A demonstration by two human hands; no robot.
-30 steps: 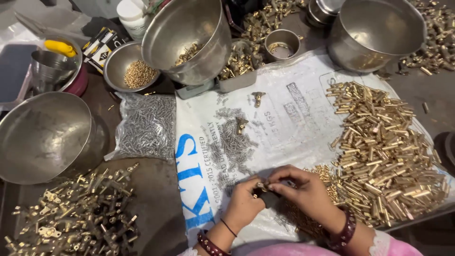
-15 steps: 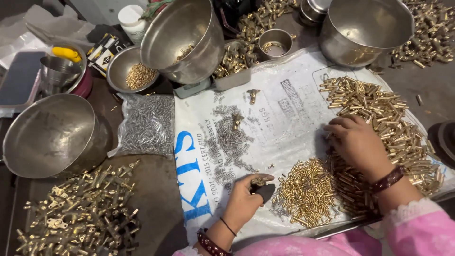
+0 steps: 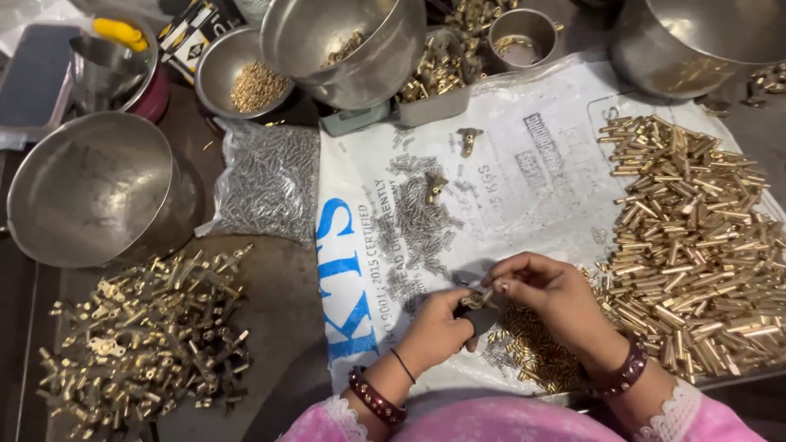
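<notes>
Lower centre: left hand (image 3: pixel 438 327) pinched a small brass fitting (image 3: pixel 473 300); right hand (image 3: pixel 544 290) closed fingertips on it, steadying. Brass tube pile (image 3: pixel 696 245) lay right, within reach.

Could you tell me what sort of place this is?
Probably a small hardware assembly workshop: heaps of brass tubes, a pile of brass fittings and steel bowls surround both hands joining a small brass part.

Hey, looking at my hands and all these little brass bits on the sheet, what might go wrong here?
Both the left hand and right hand pinch one small brass piece; it might slip into the short brass pins below and get lost. The right forearm lies close to the heap of brass tubes, so a sweep may scatter them.
</notes>
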